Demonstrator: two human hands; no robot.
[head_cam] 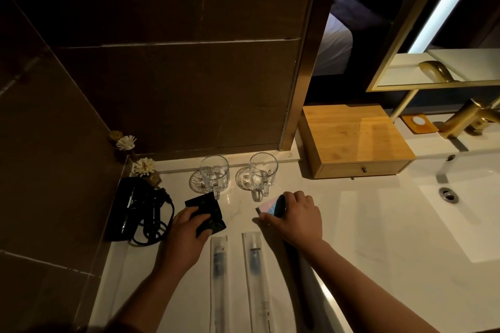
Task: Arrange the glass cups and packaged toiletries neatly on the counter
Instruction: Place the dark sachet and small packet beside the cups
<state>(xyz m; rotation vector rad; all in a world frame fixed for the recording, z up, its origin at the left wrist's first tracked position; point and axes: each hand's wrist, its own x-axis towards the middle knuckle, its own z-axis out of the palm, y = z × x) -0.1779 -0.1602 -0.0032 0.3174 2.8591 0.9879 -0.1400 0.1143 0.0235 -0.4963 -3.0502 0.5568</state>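
Note:
Two glass cups with handles stand on glass coasters at the back of the white counter: the left cup and the right cup. Two long packaged toothbrushes, one on the left and one on the right, lie side by side in front of them. My left hand presses on a black packet lying flat. My right hand grips a small pinkish iridescent box, tilted on the counter near the right cup.
A black hair dryer with a coiled cord lies at the left beside two flower diffusers. A wooden drawer box stands at the back right. The sink basin and gold faucet are on the right.

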